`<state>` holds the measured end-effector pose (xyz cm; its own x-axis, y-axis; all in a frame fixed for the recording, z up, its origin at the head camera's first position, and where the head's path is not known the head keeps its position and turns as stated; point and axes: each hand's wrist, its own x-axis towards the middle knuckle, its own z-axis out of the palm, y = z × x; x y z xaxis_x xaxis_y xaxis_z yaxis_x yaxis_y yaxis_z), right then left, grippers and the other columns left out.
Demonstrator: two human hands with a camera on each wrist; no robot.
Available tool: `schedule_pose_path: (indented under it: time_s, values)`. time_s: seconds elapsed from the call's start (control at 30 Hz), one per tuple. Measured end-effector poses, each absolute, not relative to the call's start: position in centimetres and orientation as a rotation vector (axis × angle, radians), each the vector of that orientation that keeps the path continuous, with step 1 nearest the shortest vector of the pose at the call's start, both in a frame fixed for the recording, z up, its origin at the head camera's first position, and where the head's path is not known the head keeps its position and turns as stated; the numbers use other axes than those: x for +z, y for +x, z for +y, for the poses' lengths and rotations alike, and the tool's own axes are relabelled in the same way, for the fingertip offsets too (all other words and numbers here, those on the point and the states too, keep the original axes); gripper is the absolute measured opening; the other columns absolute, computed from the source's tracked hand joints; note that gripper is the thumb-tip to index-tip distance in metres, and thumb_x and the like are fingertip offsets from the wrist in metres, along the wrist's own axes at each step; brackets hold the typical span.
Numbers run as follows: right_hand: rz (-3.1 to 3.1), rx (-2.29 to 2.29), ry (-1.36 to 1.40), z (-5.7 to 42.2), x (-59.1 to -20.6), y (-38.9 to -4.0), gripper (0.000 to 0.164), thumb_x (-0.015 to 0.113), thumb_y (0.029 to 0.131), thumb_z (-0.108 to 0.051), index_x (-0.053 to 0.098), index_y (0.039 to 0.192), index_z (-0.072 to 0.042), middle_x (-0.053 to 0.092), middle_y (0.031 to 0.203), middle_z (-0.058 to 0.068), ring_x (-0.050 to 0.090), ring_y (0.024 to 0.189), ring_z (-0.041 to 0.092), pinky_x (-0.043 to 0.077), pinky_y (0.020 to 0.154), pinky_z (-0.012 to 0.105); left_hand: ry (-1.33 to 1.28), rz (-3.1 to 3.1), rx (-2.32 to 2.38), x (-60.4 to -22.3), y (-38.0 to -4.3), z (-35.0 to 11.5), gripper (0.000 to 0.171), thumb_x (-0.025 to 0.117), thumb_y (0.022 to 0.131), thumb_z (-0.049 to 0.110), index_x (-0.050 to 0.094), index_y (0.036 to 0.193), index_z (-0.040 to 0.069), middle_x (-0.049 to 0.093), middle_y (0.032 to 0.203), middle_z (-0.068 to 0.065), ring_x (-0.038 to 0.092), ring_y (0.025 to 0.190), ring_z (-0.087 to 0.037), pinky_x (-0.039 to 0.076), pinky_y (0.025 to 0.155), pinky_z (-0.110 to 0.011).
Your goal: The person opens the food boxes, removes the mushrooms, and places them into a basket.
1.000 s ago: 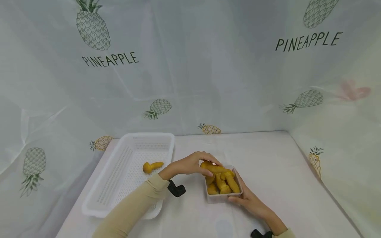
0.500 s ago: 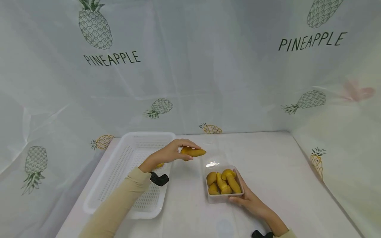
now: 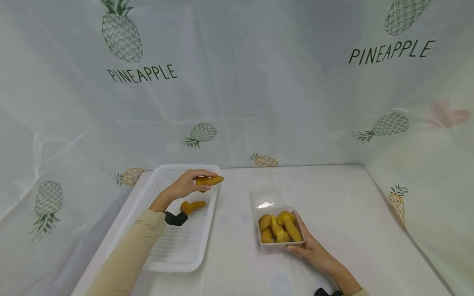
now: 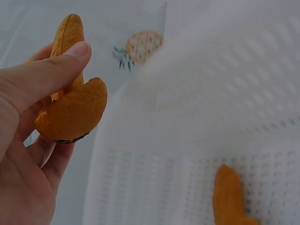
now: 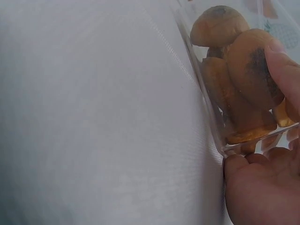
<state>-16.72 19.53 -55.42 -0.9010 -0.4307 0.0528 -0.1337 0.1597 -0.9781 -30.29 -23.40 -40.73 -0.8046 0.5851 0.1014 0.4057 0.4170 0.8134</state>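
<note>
Pinched between the thumb and fingers of my left hand (image 3: 185, 184) is a yellow-brown mushroom (image 4: 72, 110), its rounded cap low and its stem up in the left wrist view. The hand is over the far right part of a white perforated basket (image 3: 177, 266). Another mushroom (image 3: 192, 206) lies on the basket's floor below it. My right hand (image 3: 314, 251) grips the right side of a clear plastic box (image 3: 275, 248), thumb at the front and fingers behind. Several mushrooms (image 3: 289, 226) fill the box; in the right wrist view they show through its wall.
The box's clear lid (image 3: 266, 197) stands folded back behind it. A white cloth covers the table (image 3: 333, 197). Behind rises a pineapple-printed curtain (image 3: 237, 90). Black wrist cameras (image 3: 176, 218) sit on both wrists.
My left hand has lifted a mushroom from the top of the box and carried it left, over the basket. My right hand has stayed on the box.
</note>
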Motion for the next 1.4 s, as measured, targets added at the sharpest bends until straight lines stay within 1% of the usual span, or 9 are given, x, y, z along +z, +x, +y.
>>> schedule_pose_path:
  time_s: [0.1,0.23,0.3,0.4,0.53,0.93,1.07,1.2,1.4]
  values:
    - [2.194,-1.809,-0.519,19.6,-55.3,-16.6,0.106,0.07,0.094,-0.013,-0.011,0.16,-0.025,-0.012,0.166,0.012,-0.014,0.148,0.038,0.002,0.114,0.029,0.822,2.511,1.327,-41.6,-30.7,-24.7,0.043,0.071,0.092,0.004,0.062,0.134,0.003,0.06,0.13,-0.017,0.057,0.105,-0.032,0.058,0.077,-0.033]
    - [2.186,-1.81,-0.493,19.5,-55.3,-16.6,0.106,0.071,0.093,-0.013,-0.011,0.16,-0.026,-0.012,0.165,0.012,-0.014,0.148,0.038,-0.004,0.11,0.055,0.796,2.54,1.329,-42.7,-31.1,-26.1,0.042,0.069,0.093,0.001,0.061,0.134,-0.003,0.059,0.13,-0.023,0.057,0.108,-0.036,0.058,0.077,-0.034]
    - [2.182,-1.813,-0.499,19.6,-55.3,-16.7,0.106,0.071,0.093,-0.012,-0.011,0.16,-0.026,-0.013,0.165,0.013,-0.014,0.148,0.039,-0.003,0.111,0.05,0.785,2.546,1.329,-43.3,-31.3,-26.7,0.041,0.068,0.093,-0.001,0.059,0.133,-0.006,0.059,0.129,-0.026,0.057,0.107,-0.039,0.059,0.077,-0.034]
    - [2.175,-1.813,-0.514,19.6,-55.4,-16.6,0.107,0.07,0.093,-0.012,-0.012,0.16,-0.028,-0.013,0.165,0.012,-0.014,0.148,0.039,0.003,0.113,0.027,0.737,2.57,1.315,-44.2,-31.5,-27.6,0.041,0.066,0.092,-0.006,0.059,0.132,-0.009,0.058,0.128,-0.029,0.058,0.105,-0.04,0.059,0.076,-0.035]
    - [2.166,-1.808,-0.514,19.7,-55.5,-16.6,0.108,0.071,0.093,-0.013,-0.013,0.159,-0.031,-0.012,0.166,0.01,-0.012,0.148,0.037,0.01,0.102,0.006,0.646,2.612,1.279,-45.4,-31.6,-28.5,0.041,0.066,0.091,-0.008,0.059,0.132,-0.009,0.058,0.127,-0.03,0.059,0.103,-0.039,0.059,0.075,-0.036]
    - [2.194,-1.79,-0.519,19.7,-55.6,-16.7,0.108,0.071,0.092,-0.012,-0.012,0.159,-0.032,-0.011,0.166,0.012,-0.012,0.148,0.039,0.009,0.102,0.007,0.555,2.672,1.174,-48.1,-32.0,-30.4,0.042,0.07,0.091,-0.001,0.061,0.132,-0.006,0.058,0.132,-0.028,0.054,0.118,-0.043,0.055,0.08,-0.033]
    - [2.199,-1.79,-0.524,19.6,-55.6,-16.7,0.109,0.072,0.092,-0.012,-0.011,0.159,-0.033,-0.01,0.166,0.013,-0.011,0.148,0.04,0.01,0.102,0.007,0.504,2.66,1.183,-48.7,-32.1,-30.5,0.043,0.072,0.091,0.004,0.061,0.132,-0.005,0.058,0.132,-0.027,0.052,0.12,-0.043,0.054,0.088,-0.041]
    - [2.199,-1.792,-0.521,19.6,-55.6,-16.7,0.109,0.072,0.092,-0.013,-0.011,0.159,-0.034,-0.009,0.166,0.011,-0.01,0.148,0.038,0.012,0.101,0.005,0.479,2.66,1.176,-49.5,-32.4,-30.8,0.044,0.074,0.09,0.007,0.062,0.131,-0.005,0.06,0.132,-0.024,0.051,0.123,-0.043,0.043,0.103,-0.053]
    - [2.191,-1.812,-0.559,19.6,-55.6,-16.7,0.106,0.07,0.093,-0.01,-0.009,0.16,-0.032,-0.011,0.165,0.014,-0.013,0.147,0.041,0.012,0.1,0.004,0.455,2.647,1.211,-50.1,-32.9,-31.2,0.046,0.077,0.089,0.011,0.063,0.13,-0.004,0.06,0.132,-0.024,0.049,0.125,-0.045,0.039,0.105,-0.059]
